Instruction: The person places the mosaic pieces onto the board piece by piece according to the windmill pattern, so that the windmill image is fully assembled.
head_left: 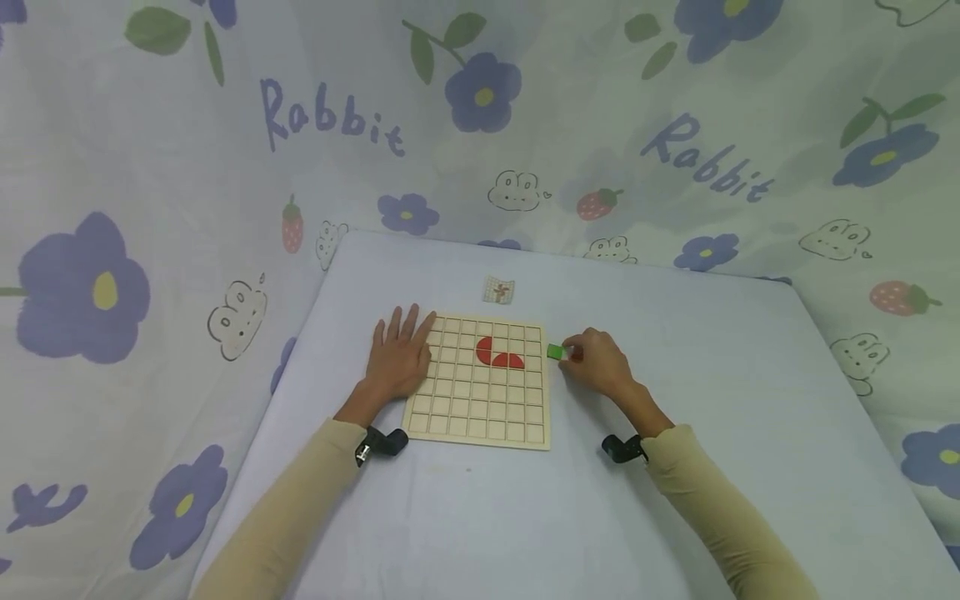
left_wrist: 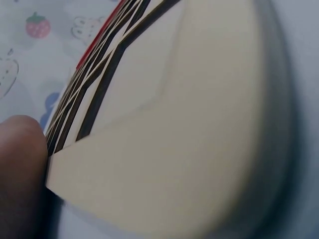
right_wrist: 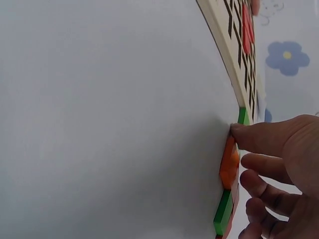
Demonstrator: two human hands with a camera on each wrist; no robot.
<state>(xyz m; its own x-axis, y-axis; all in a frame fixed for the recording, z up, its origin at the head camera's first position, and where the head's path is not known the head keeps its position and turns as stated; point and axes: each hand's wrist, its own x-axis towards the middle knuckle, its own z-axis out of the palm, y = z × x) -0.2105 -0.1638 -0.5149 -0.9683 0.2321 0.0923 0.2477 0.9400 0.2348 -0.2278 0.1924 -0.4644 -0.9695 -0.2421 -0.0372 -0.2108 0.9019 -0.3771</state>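
A square wooden grid board (head_left: 478, 441) lies on the white table. My left hand (head_left: 397, 358) rests with spread fingers on its left side; one finger (left_wrist: 21, 164) shows in the left wrist view. Several red curved tiles (head_left: 485, 352) sit in cells above the board's middle. Just off the right edge, my right hand (head_left: 597, 360) pinches a small tile between thumb and fingers, its colour partly hidden. A green tile (head_left: 554, 352) pokes out beside the fingertips. The right wrist view shows an orange tile (right_wrist: 230, 164) and another green tile (right_wrist: 224, 211) in a row by the fingers.
A small card (head_left: 498, 290) with a brown pinwheel pattern on a grid lies behind the board. Patterned cloth (head_left: 480, 158) with flowers and rabbits hangs behind the table. A black wrist camera (head_left: 621, 448) sits below the right hand.
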